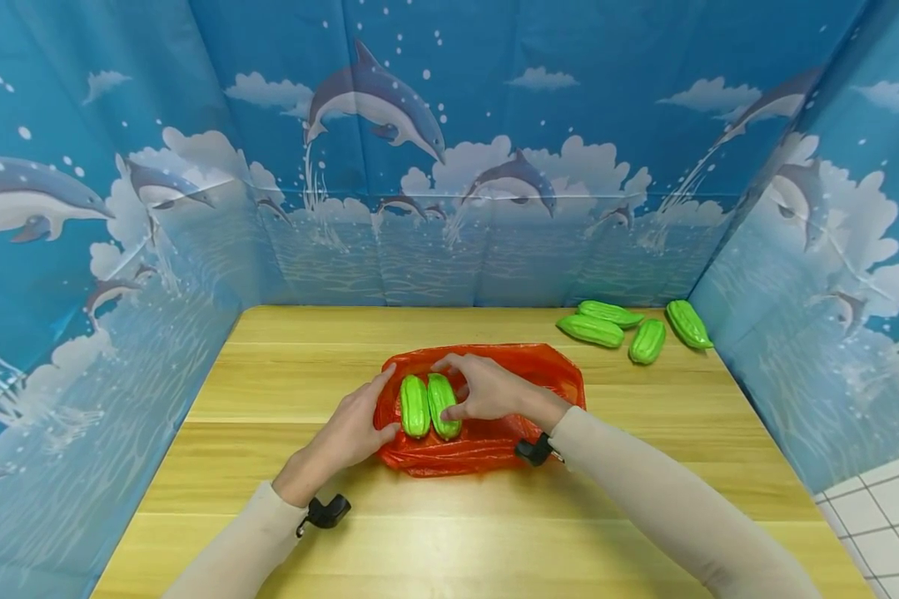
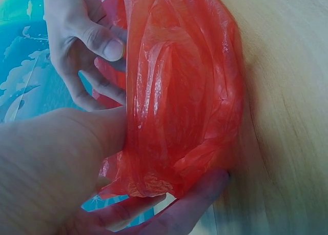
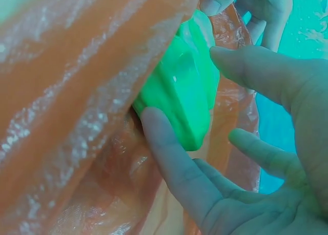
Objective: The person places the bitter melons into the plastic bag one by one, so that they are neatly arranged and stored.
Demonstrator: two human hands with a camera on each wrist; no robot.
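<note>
A red plastic bag (image 1: pixel 487 457) lies opened out on the table, with two bright green ridged gourds inside, a left one (image 1: pixel 415 406) and a right one (image 1: pixel 440 395), side by side. My left hand (image 1: pixel 348 428) holds the bag's left rim, its thumb inside the plastic and its fingers outside, as the left wrist view shows. Over the right gourd reaches my right hand (image 1: pixel 490 389), thumb and forefinger curved round it. In the right wrist view those fingertips touch the green gourd (image 3: pixel 187 86), while the other fingers hang apart from it. A fold of the bag (image 3: pixel 77 91) hides part of the gourd.
Several more green gourds (image 1: pixel 590 330) lie at the table's back right. Blue dolphin-print curtains (image 1: pixel 449 249) enclose the wooden table (image 1: pixel 270 391) at the back and both sides. White tiles (image 1: pixel 887 516) show at the lower right.
</note>
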